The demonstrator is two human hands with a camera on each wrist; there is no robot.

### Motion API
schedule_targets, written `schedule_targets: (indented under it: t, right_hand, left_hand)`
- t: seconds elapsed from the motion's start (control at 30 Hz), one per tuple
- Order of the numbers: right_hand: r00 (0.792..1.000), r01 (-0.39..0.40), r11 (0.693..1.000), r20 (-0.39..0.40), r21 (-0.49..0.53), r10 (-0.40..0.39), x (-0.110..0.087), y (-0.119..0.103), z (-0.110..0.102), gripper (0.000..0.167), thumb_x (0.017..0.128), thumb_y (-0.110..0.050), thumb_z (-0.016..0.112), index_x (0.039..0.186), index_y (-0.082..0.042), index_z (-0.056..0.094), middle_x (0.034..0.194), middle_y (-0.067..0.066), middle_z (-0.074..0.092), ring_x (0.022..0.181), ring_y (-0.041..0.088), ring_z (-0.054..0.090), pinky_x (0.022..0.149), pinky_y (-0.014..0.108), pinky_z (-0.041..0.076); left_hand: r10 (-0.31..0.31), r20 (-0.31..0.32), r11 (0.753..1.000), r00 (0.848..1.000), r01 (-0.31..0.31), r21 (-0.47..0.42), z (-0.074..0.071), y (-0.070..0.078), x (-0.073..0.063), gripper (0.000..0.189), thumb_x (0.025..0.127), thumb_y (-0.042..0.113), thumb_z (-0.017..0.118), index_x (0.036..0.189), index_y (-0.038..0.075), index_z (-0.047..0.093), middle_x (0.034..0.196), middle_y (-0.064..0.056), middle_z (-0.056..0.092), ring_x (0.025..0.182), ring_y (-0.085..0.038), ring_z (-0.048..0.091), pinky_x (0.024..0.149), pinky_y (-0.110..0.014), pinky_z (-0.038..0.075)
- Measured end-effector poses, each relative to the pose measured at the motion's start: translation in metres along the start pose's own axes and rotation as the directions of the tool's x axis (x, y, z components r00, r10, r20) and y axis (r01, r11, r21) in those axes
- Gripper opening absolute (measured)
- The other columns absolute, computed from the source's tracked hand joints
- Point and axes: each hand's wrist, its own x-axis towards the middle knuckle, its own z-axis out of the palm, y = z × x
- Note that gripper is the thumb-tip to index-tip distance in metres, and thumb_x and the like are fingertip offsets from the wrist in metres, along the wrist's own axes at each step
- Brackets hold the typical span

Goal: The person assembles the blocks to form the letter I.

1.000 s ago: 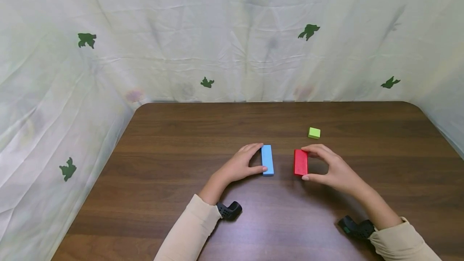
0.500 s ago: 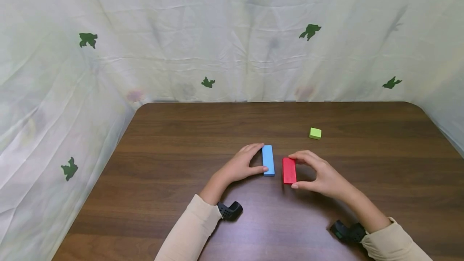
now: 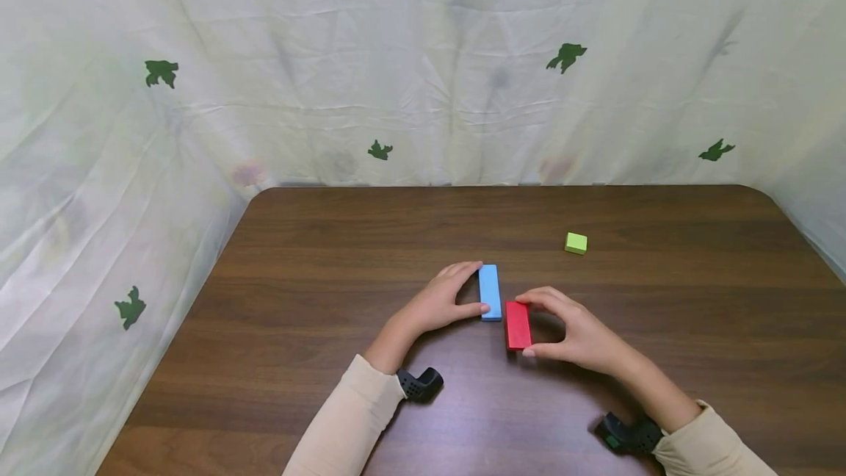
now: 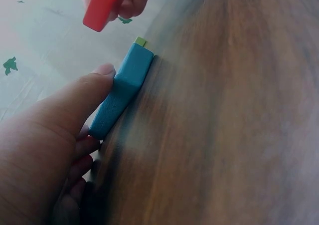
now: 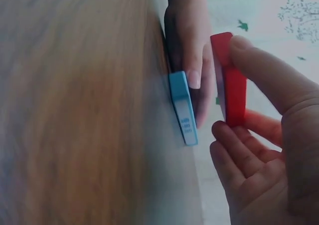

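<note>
A flat blue rectangular block (image 3: pixel 490 292) lies on the wooden table, with small printing on the side seen in the right wrist view. My left hand (image 3: pixel 436 301) holds it from the left, thumb at the near end and fingertips at the far end. Between thumb and fingers of my right hand (image 3: pixel 576 330) is a red rectangular block (image 3: pixel 518 325), gripped by its two ends. In the right wrist view the red block (image 5: pixel 232 80) is raised off the table, to the right of the blue block (image 5: pixel 182 108) and apart from it.
A small light-green block (image 3: pixel 576 243) sits farther back on the table (image 3: pixel 370 233), to the right. Behind and beside the table hangs a pale cloth (image 3: pixel 436 57) with dark green leaf shapes. Each wrist wears a black camera (image 3: pixel 420 385).
My right hand has carried the red block leftward and nearer to me, from well right of the blue block to close beside its near end. The left hand and blue block stay put.
</note>
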Motion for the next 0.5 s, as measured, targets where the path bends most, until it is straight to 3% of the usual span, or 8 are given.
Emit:
schedule_targets:
  t: [0.23, 0.5]
  right_hand:
    - [1.0, -0.014, 1.0, 0.022, 0.001, 0.014, -0.002, 0.008, 0.009, 0.061, 0.062, -0.009, 0.082, 0.115, 0.001, 0.053, 0.111, 0.008, 0.053, 0.097, 0.021, 0.055, 0.085, 0.033, 0.043]
    - [0.999, 0.012, 1.0, 0.049, 0.006, -0.012, -0.007, 0.037, 0.023, 0.063, 0.067, -0.029, 0.079, 0.121, -0.01, 0.052, 0.115, -0.003, 0.05, 0.096, 0.012, 0.053, 0.084, 0.03, 0.043]
  left_hand:
    - [-0.005, 0.003, 1.0, 1.0, 0.005, -0.003, 0.0, 0.001, 0.0, 0.075, 0.082, 0.047, 0.06, 0.14, 0.01, 0.031, 0.14, -0.003, 0.034, 0.129, -0.019, 0.026, 0.103, -0.035, 0.023]
    - [0.003, -0.005, 1.0, 1.0, -0.003, -0.003, -0.001, 0.001, 0.0, 0.074, 0.082, 0.045, 0.061, 0.139, 0.009, 0.032, 0.139, -0.004, 0.035, 0.128, -0.02, 0.027, 0.103, -0.035, 0.024]
